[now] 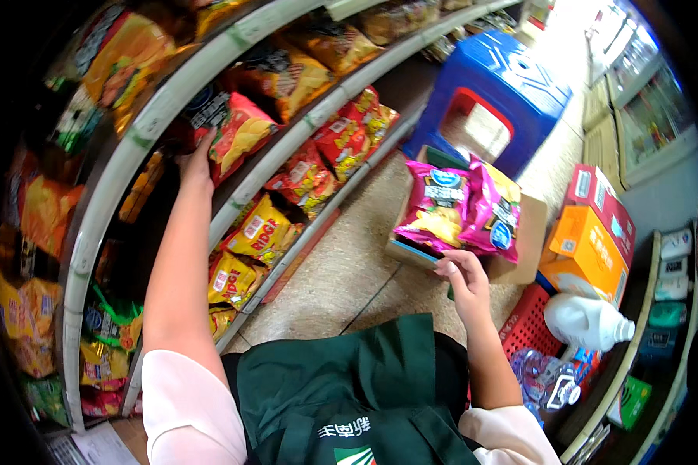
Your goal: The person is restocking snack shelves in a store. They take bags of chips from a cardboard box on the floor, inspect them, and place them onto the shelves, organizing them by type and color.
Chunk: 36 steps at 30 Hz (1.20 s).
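Note:
My left hand (pixel 198 165) reaches into the middle shelf at left. Its thumb lies along a red bag of potato chips (pixel 243 136), with the other fingers hidden at the bag's side. The bag leans on the shelf beside darker packs. On the floor ahead is an open cardboard box (pixel 410 251) with magenta chip bags (pixel 436 203) standing in it. My right hand (pixel 470 285) is at the box's near edge, fingertips bent close to the lower corner of a magenta bag. Whether those fingertips pinch the box edge cannot be made out.
Yellow and red snack bags (pixel 262 229) line the lower shelf. A blue plastic stool (pixel 500 75) stands beyond the box. To the right are an orange carton (pixel 584 250), a red basket (pixel 532 322), a white jug (pixel 584 321), a clear bottle (pixel 538 378) and another shelf (pixel 645 302).

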Tool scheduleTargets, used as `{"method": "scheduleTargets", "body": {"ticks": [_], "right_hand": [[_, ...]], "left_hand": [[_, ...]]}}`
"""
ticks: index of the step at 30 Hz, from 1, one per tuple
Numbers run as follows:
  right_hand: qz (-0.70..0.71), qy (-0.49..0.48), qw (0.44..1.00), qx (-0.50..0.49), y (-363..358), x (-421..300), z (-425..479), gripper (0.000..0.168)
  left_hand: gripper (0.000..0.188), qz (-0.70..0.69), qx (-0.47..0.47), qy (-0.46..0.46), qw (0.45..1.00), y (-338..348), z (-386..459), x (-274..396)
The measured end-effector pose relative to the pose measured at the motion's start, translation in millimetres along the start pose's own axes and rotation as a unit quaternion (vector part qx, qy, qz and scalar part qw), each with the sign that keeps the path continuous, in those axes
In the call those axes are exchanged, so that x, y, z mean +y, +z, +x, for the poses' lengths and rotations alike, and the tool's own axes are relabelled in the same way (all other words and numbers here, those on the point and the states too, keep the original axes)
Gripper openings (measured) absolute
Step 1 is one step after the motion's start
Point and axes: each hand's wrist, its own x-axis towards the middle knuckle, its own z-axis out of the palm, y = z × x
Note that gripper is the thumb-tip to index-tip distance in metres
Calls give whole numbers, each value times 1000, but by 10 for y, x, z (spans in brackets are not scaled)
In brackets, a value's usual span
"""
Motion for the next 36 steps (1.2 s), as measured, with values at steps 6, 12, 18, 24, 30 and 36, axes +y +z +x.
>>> {"method": "scheduleTargets", "body": {"ticks": [6, 12, 18, 24, 30, 36], "right_hand": [[50, -26, 995, -87, 470, -475, 312, 25], [31, -2, 967, -253, 1195, -759, 647, 92], [246, 90, 958, -114, 1274, -753, 644, 64], [632, 138, 742, -176, 1092, -361, 700, 50], [832, 171, 429, -307, 1204, -54, 851, 54], [888, 168, 320, -285, 1161, 18, 868, 55]], "left_hand": [[62, -24, -39, 41, 998, -115, -860, 463], [75, 35, -213, 5, 976, -172, -2229, 266], [40, 6, -296, 60, 953, -18, -1972, 51], [97, 146, 112, 117, 976, 205, -217, 84], [95, 203, 35, 39, 978, 61, 709, -481], [79, 381, 103, -15, 918, 41, 681, -402]]}}
